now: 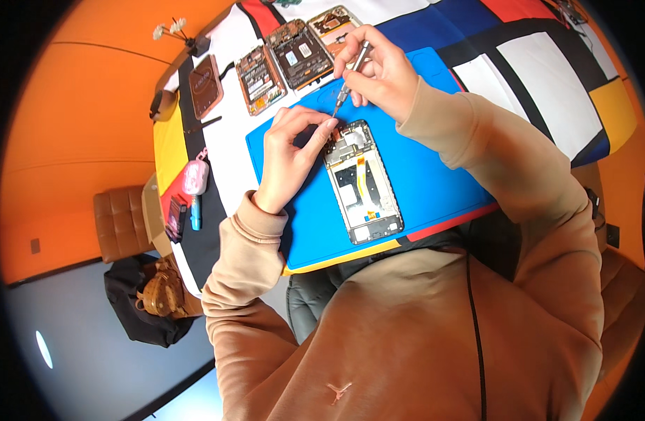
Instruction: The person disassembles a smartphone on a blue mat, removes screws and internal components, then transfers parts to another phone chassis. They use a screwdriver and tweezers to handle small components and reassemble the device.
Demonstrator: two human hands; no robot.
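An opened smartphone lies on the blue mat, its inner metal frame, yellow ribbon cable and small parts exposed. My right hand grips a slim grey screwdriver, slanted so that its tip points down at the phone's far left corner. At that same corner my left hand has thumb and forefinger pinched close together, right beside the tip. What those fingertips hold, if anything, is too small to make out. They partly cover the corner of the phone.
Beyond the blue mat lie several opened phones, among them a dark one. A whole phone sits to their left. A pink case and a blue tube are at the table's left edge. A brown bag rests below.
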